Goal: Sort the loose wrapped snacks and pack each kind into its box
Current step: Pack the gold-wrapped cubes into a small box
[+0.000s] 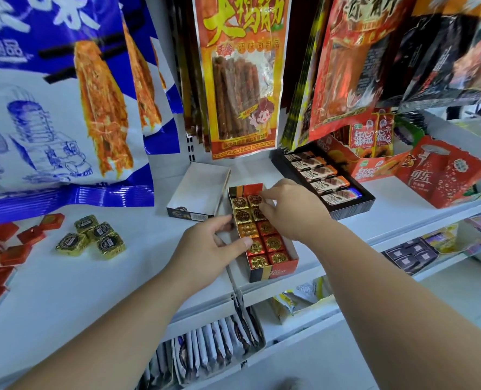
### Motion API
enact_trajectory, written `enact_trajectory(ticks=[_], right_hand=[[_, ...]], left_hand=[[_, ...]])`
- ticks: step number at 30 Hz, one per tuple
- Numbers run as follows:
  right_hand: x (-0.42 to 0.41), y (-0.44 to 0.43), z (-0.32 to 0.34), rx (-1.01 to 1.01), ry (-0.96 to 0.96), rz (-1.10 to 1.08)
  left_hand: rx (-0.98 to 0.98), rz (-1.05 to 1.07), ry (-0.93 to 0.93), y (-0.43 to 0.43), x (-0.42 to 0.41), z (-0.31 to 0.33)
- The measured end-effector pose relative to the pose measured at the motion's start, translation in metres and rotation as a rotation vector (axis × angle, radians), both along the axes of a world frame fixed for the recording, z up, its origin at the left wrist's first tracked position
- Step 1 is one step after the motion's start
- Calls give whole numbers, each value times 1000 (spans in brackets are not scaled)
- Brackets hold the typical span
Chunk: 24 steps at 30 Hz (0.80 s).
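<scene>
White shelf (93, 277). Red box (273, 273) lies between the hands, long axis running away from the person, far end leaning slightly left. Empty box (200, 187) just beyond the left hand (214, 246), which grips the red box's left wall, thumb curled over the rim. Right hand (292, 212), fingers bent, pinches the far-right snack (254, 199). Gold snacks (93, 236) lie well left of the left hand.

Near left, the shelf (79, 291) lies bare between 4 gold candies (98, 233) and the red box (273, 273). Hanging bags (242, 80) overhang the far side; a black tray (354, 208) blocks the right.
</scene>
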State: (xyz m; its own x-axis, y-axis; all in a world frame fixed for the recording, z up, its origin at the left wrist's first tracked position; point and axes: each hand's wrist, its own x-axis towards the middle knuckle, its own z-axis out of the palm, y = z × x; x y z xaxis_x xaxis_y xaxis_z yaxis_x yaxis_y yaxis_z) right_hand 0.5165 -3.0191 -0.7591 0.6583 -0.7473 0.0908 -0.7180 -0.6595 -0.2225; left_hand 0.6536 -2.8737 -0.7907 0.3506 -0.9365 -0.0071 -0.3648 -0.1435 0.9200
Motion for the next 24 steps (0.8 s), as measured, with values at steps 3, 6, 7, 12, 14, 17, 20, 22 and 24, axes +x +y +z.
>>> enact_trajectory(ticks=[3,6,7,12,14,17,20,22,24], right_hand=[[-6,2,-4,121,70,-1],[-7,3,-5,166,62,-1],[-7,4,-5,169,61,-1],[-6,15,-1,32,-133,-78],[1,26,8,-32,-227,-88],[23,53,21,-55,-280,-20],[50,88,24,-26,-242,94],[71,109,18,15,-197,164],[92,127,12,93,-177,197]], left_hand=[[-7,-14,-2,1,-3,-1],[19,-12,-43,0,-6,1],[22,-11,-64,1,-8,2],[43,34,-158,11,-5,18],[72,70,-217,21,9,26],[119,160,-341,45,44,39],[137,351,-494,80,86,47],[78,541,-523,106,116,44],[86,637,-485,128,140,36]])
